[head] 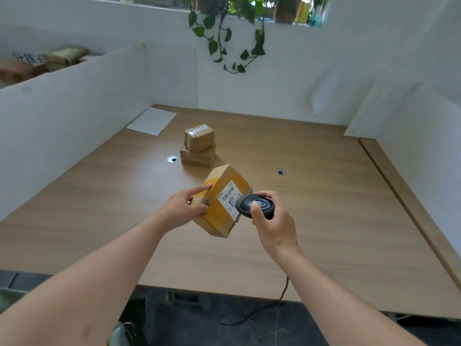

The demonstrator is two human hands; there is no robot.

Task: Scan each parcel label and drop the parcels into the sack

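Note:
My left hand [183, 207] grips a brown cardboard parcel [220, 221] by its left side and holds it tilted above the wooden table [324, 221]. A white shipping label [229, 197] faces up on the parcel. In my right hand [273, 224] is a black handheld scanner [254, 205], its head right over the lower right end of the label. Two smaller taped parcels sit stacked farther back, the upper parcel [199, 137] resting on the lower parcel [198, 157]. A green sack edge [10, 299] shows at the lower left, below the table.
White partition walls [74, 116] enclose the table on the left, back and right. A white paper sheet [152, 121] lies at the back left corner. Two round cable holes [172, 159] [281, 172] sit in the tabletop. The scanner's cable [252, 314] hangs over the front edge.

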